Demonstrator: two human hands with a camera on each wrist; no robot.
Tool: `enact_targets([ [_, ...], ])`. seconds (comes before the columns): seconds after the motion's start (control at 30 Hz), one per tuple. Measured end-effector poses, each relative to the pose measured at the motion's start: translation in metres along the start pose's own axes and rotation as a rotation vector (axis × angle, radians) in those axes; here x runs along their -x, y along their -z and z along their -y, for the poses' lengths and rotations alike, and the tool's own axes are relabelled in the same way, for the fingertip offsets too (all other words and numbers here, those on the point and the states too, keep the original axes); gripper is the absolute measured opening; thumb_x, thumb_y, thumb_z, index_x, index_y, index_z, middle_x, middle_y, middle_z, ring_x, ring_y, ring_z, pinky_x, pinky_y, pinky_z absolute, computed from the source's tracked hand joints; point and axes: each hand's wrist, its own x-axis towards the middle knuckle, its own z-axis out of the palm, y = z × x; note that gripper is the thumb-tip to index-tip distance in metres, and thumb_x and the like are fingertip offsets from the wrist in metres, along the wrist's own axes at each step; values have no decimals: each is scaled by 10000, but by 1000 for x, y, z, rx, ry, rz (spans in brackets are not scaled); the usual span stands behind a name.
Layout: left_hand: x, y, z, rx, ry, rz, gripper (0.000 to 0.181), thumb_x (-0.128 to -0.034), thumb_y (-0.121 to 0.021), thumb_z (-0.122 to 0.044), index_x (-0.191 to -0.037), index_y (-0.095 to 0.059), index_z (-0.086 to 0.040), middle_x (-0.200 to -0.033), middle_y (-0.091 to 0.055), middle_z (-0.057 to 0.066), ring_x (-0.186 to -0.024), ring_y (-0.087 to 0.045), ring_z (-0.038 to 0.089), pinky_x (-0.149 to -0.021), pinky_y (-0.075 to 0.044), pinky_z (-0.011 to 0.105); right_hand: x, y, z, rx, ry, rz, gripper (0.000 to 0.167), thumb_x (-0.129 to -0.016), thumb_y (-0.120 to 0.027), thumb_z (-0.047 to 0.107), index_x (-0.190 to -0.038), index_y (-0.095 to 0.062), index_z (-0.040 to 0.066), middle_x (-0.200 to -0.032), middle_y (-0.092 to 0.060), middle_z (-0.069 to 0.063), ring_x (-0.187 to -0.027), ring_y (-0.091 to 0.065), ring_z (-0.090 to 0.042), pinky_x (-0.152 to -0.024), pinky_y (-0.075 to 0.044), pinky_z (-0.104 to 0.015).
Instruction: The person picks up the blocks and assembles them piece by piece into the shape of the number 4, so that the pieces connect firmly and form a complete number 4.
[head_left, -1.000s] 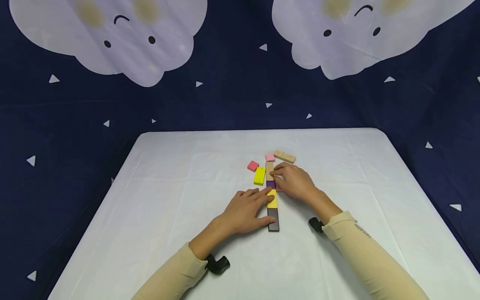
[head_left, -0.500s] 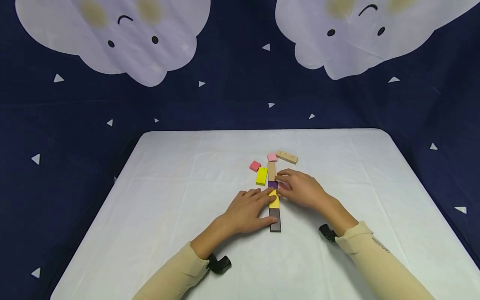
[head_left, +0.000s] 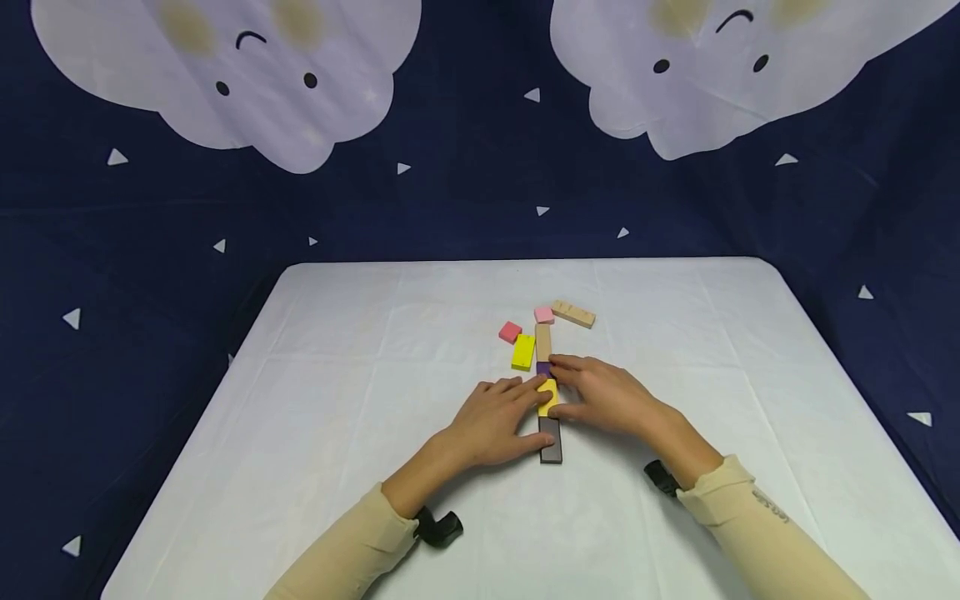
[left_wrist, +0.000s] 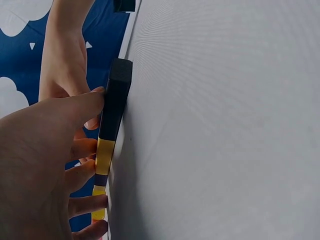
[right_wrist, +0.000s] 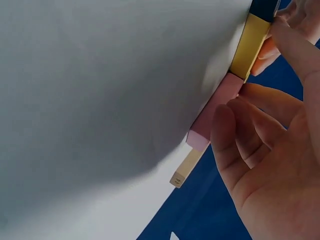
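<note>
Small blocks form a line in the head view: a tan block, a purple block, a golden-yellow block and a dark grey block. Spread over the near end is my left hand, its thumb on the dark block and fingertips at the yellow one. My right hand lies against the line's right side, thumb by the yellow block and fingers loosely bent at the purple one. A pink block shows beside its fingers in the right wrist view; the hand covers it in the head view.
Left of the line lies a bright yellow block, with a red-pink block behind it. A light pink block and a slanted tan block lie past the far end. White cloth covers the table.
My right hand has drawn back toward me along the line, from the tan block to the purple and yellow ones. My left hand keeps its place on the blocks.
</note>
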Motion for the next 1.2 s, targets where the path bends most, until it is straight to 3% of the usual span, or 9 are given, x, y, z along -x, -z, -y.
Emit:
enact_targets([
  [0.4, -1, -2, 1, -5, -6, -3, 707, -870, -387, -740, -1448, -426, -333, -1567, -215, -110, -1367, -316, 196, -1001, -331, 474, 6, -3, -2, -7, 30, -31, 731, -860, -640, 553, -1404, -503, 84, -1485, -404, -49, -1295, -439, -256, -1000, -395, -475],
  [0.93, 0, -1, -1, 7, -7, -2, 708, -875, -386, -735, -1445, -434, -318, -1566, -228, -94, -1368, -316, 203, -1002, -329, 485, 8, -6, -3, 41, 6, 1, 798, -843, -586, 641, -1445, -450, 134, -1518, -355, -9, -1208, -511, -267, -886, -471, -498],
  [1.2, 0, -1, 0, 9, -7, -5, 697, -877, -408, -723, -1443, -437, -318, -1563, -236, -92, -1366, -316, 194, -998, -331, 476, 11, -7, -2, 24, 5, 24, 758, -894, -549, 597, -1478, -391, 139, -1547, -295, 10, -1263, -469, -286, -891, -463, -529],
])
